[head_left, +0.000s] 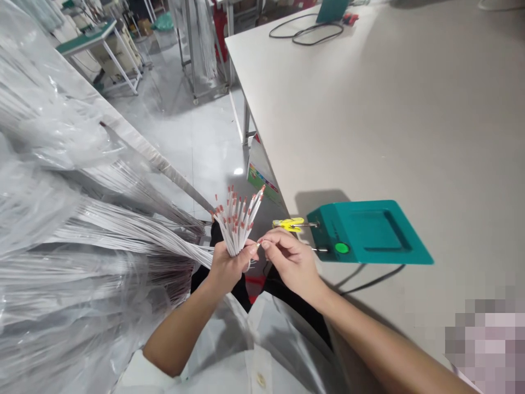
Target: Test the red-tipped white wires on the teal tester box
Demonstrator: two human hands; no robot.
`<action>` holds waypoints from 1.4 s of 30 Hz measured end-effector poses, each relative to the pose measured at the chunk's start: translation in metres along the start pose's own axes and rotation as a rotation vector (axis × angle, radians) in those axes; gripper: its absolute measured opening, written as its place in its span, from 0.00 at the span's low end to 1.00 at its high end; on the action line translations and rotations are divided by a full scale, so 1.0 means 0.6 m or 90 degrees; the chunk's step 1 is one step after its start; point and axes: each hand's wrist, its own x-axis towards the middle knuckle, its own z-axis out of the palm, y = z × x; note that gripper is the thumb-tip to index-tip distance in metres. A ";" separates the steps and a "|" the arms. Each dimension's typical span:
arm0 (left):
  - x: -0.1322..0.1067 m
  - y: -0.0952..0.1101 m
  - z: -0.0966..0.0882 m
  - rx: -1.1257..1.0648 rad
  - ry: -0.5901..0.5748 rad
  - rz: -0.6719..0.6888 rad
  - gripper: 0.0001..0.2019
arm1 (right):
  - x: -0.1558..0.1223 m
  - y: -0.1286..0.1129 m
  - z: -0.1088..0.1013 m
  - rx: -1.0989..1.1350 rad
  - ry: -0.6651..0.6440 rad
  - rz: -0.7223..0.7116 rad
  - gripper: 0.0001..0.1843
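My left hand (227,264) grips a bundle of thin white wires with red tips (239,214), fanned upward just off the table's left edge. The wires trail left into clear plastic bags (61,219). My right hand (289,257) pinches the end of a single wire beside the bundle, its fingertips touching my left thumb. A teal box (369,232) with a green button (341,248) sits on the table right of my hands. Two metal probes stick out of the box's left side, and the upper one carries a yellow clip (289,224).
The grey table (389,120) stretches back to a second teal item (331,9) with a coiled black cable (305,32). A black cord runs from the box toward me. Metal racks and a green-topped bench (88,38) stand across the shiny floor.
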 end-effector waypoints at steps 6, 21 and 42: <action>0.000 0.003 -0.007 0.012 -0.010 -0.012 0.15 | 0.003 -0.004 -0.020 -0.109 0.021 -0.061 0.07; 0.014 -0.013 -0.026 -0.110 -0.126 -0.006 0.11 | 0.008 -0.013 -0.014 0.257 -0.147 0.129 0.04; -0.004 -0.037 0.015 -0.039 0.026 0.007 0.11 | 0.002 0.004 -0.016 -0.456 0.032 -0.379 0.08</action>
